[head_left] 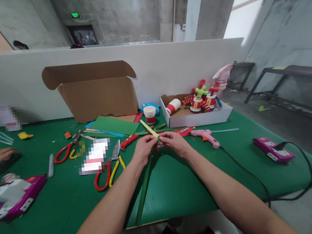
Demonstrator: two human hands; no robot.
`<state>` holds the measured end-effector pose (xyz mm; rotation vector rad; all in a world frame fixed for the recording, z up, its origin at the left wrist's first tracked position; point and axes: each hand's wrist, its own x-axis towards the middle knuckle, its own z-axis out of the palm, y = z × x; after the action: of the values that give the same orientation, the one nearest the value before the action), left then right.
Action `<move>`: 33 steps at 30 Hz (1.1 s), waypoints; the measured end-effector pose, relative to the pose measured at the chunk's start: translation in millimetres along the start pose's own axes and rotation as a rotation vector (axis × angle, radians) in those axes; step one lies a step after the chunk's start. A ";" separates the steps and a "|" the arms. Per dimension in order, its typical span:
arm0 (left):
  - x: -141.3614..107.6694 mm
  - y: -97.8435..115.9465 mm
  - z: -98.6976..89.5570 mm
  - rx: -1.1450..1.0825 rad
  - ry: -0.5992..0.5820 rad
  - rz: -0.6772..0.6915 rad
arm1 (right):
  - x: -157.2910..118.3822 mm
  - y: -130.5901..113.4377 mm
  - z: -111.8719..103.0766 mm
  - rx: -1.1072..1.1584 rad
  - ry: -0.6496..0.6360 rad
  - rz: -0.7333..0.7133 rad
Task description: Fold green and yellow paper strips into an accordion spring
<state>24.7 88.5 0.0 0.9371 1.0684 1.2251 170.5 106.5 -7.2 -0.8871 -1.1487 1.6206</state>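
Both hands meet over the middle of the green table. My left hand (pixel 146 148) has its fingers pinched on the crossing of a yellow paper strip (pixel 148 127) and a green paper strip (pixel 144 183). The yellow strip points up and to the left; the green one hangs down toward the table's front edge. Pressed against the same crossing from the right, my right hand (pixel 173 142) is closed on the strips too. Fingertips hide the exact joint. Behind the hands stands a red and white paper cup (pixel 150 114).
Scissors (pixel 103 176) and a pink glue gun (pixel 206 136) with its cable flank my arms. Behind are green paper sheets (pixel 115 125), a brown carton (pixel 99 97) and a white box (pixel 199 119) of crafts. Another person's hand (pixel 0 157) rests far left. A purple box (pixel 271 149) lies right.
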 end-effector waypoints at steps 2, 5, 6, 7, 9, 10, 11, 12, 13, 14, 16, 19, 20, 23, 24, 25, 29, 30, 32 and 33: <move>0.0 -0.4 0.1 0.023 -0.008 0.016 | -0.5 0.5 0.4 -0.034 0.021 -0.019; -0.3 -0.9 0.8 0.052 -0.023 0.043 | -0.2 0.5 -0.1 -0.078 0.056 -0.029; -0.5 -1.0 1.1 0.063 -0.029 0.051 | -0.1 0.3 -0.5 -0.091 0.063 -0.027; -0.7 -1.1 1.3 0.077 -0.034 0.058 | -0.1 -0.1 -0.9 -0.100 0.066 -0.022; -0.9 -1.3 1.5 0.106 -0.038 0.069 | -0.6 -1.3 -1.5 -0.113 0.064 -0.009; -1.0 -1.5 1.5 0.118 -0.037 0.072 | -1.1 -2.0 -1.6 -0.118 0.060 -0.003; -0.9 -1.7 1.3 0.127 -0.034 0.075 | -1.7 -2.8 -1.6 -0.125 0.054 0.005; -0.8 -2.1 1.1 0.135 -0.031 0.076 | -2.2 -3.4 -1.5 -0.131 0.049 0.009; -0.7 -2.4 0.8 0.142 -0.029 0.076 | -2.7 -4.0 -1.3 -0.139 0.045 0.012; -0.4 -2.7 0.4 0.148 -0.027 0.078 | -3.0 -4.3 -1.0 -0.147 0.045 0.013; 0.0 -3.2 -0.4 0.159 -0.025 0.084 | -3.1 -4.4 -0.1 -0.164 0.054 0.009; 0.5 -2.9 -1.8 0.172 -0.037 0.090 | -2.4 -3.7 0.8 -0.181 0.087 -0.002; 0.7 -2.6 -2.2 0.177 -0.043 0.090 | -2.1 -3.5 1.0 -0.185 0.097 -0.003; 0.8 -1.8 -3.0 0.191 -0.045 0.089 | -1.6 -3.2 1.0 -0.197 0.112 -0.004; 0.8 -1.6 -3.0 0.196 -0.043 0.090 | -1.5 -3.2 0.9 -0.200 0.112 -0.002; 0.8 -1.4 -2.9 0.199 -0.041 0.092 | -1.4 -3.3 0.7 -0.202 0.112 0.001; 0.4 -1.6 -1.8 0.207 -0.036 0.097 | -1.0 -2.7 -0.1 -0.197 0.096 0.006; 0.4 -1.7 -1.5 0.208 -0.035 0.099 | -1.0 -2.3 -0.2 -0.192 0.088 0.006; 0.3 -1.9 -0.9 0.211 -0.034 0.099 | -0.9 -1.3 -0.2 -0.171 0.078 0.010; 0.4 -2.0 -0.8 0.211 -0.034 0.098 | -0.9 -0.8 -0.1 -0.156 0.078 0.014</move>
<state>24.4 88.6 -2.2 1.1799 1.1519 1.1868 171.1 105.8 -6.5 -1.0517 -1.2289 1.5097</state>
